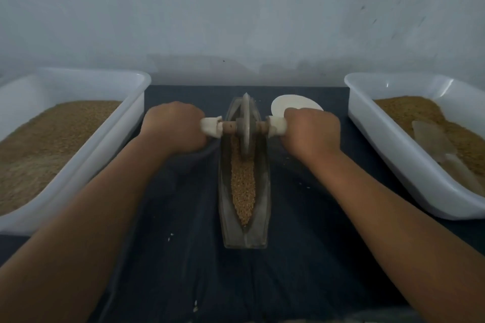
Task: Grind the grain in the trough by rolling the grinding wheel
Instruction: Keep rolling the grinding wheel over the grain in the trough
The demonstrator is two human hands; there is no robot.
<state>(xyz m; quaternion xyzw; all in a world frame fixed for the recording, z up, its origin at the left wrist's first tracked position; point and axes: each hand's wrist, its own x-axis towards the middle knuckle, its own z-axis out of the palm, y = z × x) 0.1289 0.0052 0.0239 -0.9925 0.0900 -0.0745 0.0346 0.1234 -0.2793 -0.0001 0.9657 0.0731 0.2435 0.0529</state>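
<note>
Grain [242, 186] lies in a narrow golden strip along the bottom of the boat-shaped metal trough [263, 191], which sits lengthwise on a dark blue cloth [301, 257] in the middle of the table. Toward the far end of the trough stands the grinding wheel [246, 126], upright on its edge in the groove, its lower rim resting among the kernels. A wooden axle [229, 127] runs through the wheel's hub, with pale wrapping on both ends.

At the left end of the axle the left hand [174, 127] is curled around the wrapped handle, knuckles up. The right hand [312, 132] grips the opposite wrapped end in the same way. Both forearms reach forward on either side of the trough.

Just beyond the right hand lies a pale round disc [288, 105], perhaps a lid or small plate; the blur makes it hard to say. A white plastic tub [131, 113] at the left holds brown grain. Another white tub [367, 113] at the right holds more grain, with a translucent scoop [433, 139] lying on top. A few loose kernels [170, 237] dot the cloth.
</note>
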